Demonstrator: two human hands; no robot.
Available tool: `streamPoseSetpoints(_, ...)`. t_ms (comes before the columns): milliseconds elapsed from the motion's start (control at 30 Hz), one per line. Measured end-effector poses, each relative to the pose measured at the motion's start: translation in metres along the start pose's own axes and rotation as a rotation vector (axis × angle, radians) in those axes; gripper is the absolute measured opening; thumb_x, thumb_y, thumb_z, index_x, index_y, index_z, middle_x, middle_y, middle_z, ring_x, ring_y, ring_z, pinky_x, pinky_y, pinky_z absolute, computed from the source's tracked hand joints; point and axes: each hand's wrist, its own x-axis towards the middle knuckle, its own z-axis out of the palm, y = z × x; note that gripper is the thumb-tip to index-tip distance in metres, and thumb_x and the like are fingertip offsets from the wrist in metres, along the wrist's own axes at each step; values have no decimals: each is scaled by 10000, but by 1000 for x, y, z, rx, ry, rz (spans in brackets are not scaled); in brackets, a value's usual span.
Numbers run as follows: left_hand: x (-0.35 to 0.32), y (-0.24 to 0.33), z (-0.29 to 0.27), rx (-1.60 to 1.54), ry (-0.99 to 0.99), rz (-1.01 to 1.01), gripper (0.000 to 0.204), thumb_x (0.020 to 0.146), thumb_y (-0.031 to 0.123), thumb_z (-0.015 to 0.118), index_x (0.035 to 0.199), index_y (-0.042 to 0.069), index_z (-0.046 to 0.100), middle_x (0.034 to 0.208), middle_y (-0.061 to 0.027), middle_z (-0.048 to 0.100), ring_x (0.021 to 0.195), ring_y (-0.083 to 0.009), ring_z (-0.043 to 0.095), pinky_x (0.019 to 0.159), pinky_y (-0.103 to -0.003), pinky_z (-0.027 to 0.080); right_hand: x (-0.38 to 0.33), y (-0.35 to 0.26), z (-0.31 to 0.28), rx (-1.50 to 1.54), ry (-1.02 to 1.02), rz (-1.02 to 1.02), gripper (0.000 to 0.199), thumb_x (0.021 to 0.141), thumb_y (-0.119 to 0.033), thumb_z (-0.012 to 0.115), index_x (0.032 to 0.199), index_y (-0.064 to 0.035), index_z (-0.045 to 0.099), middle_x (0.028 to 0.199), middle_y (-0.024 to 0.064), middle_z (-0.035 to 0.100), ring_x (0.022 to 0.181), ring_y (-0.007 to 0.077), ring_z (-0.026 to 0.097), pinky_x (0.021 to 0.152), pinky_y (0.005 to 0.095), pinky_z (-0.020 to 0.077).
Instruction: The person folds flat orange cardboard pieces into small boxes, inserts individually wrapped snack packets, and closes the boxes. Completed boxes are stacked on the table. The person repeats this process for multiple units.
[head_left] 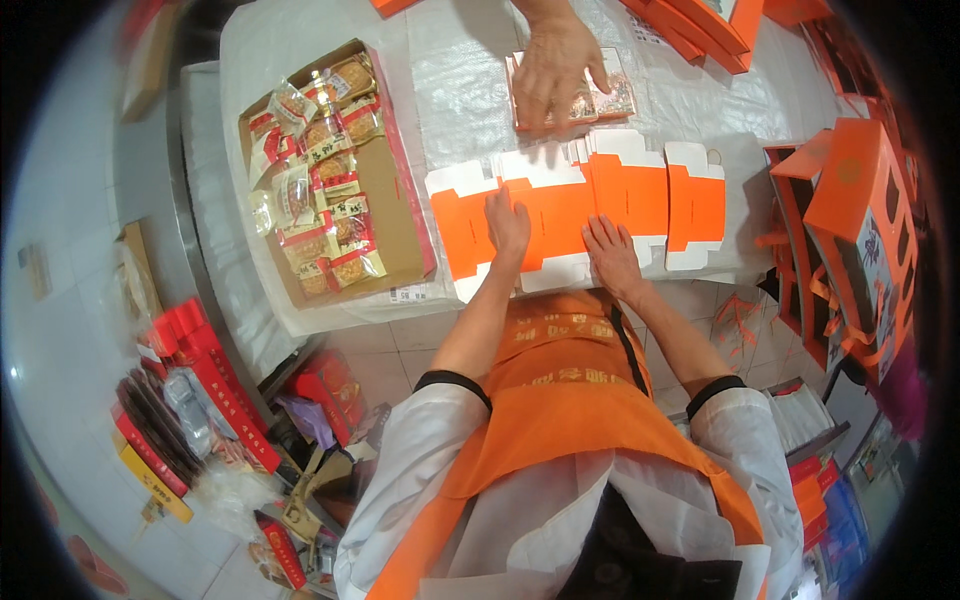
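Flat orange-and-white carton blanks lie in an overlapping row along the near side of the table. My left hand rests on the left part of the row, fingertips on the orange face of a carton blank, thumb and fingers apart. On the same row, further right, my right hand lies flat with its fingers spread. Neither hand is wrapped round anything. One more carton blank lies at the row's right end. Beyond the row, another person's hand reaches over small printed boxes.
To the left stands a shallow cardboard tray partly filled with wrapped round pastries. Orange gift boxes are stacked on the right, with more orange boxes at the far right. Red packaging sits low on the left.
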Motion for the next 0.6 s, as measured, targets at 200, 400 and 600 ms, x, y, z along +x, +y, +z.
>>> streamPoseSetpoints(200, -4, 8, 2, 143, -17, 49, 393, 836, 147, 509, 1214, 39, 493, 1055, -125, 515, 1018, -302, 476, 872, -400, 412, 1, 1, -1, 14, -24, 1, 560, 786, -73, 498, 1326, -46, 353, 1416, 111, 305, 1332, 268, 244, 1065, 447, 215)
streamPoseSetpoints(400, 4, 10, 11, -40, 81, -118, 376, 808, 143, 561, 1174, 70, 511, 1048, -81, 548, 1024, -279, 481, 873, -418, 383, 0, 2, -1, 43, -54, 14, 563, 785, -62, 484, 1332, -52, 348, 1426, 111, 293, 1338, 266, 237, 1070, 453, 206)
streamPoseSetpoints(600, 6, 8, 12, -127, 110, -194, 374, 796, 140, 574, 1160, 73, 518, 1046, -72, 562, 1033, -263, 491, 872, -411, 372, 0, 3, 2, 53, -45, 19, 565, 784, -60, 477, 1335, -56, 349, 1430, 113, 288, 1346, 264, 221, 1074, 456, 198)
